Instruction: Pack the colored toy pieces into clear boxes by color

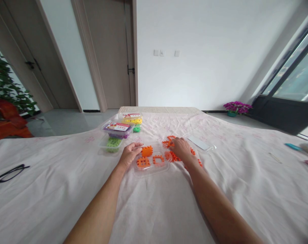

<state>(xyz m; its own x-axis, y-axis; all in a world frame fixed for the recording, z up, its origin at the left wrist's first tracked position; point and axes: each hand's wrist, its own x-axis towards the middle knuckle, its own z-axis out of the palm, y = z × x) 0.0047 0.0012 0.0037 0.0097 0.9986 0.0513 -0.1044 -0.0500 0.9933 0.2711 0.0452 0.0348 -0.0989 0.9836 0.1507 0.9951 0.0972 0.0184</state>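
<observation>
A clear plastic box (150, 173) lies on the cloth in front of me. In it are an orange window-like building piece (143, 162), an orange square frame piece (162, 162) and a solid orange notched piece (147, 151). My left hand (130, 154) is closed at the box's left rim, fingertips beside the solid piece; whether they also touch that piece is unclear. Just right of the box, my right hand (181, 148) is down over a heap of orange pieces (174, 156). Its fingertips are hidden among them.
Behind my left hand stand boxes of green pieces (113, 144), purple pieces (118, 128) and yellow pieces (133, 120). A clear lid (200, 142) lies right of the heap. Glasses (10, 173) rest far left; a blue item (293, 147) lies far right.
</observation>
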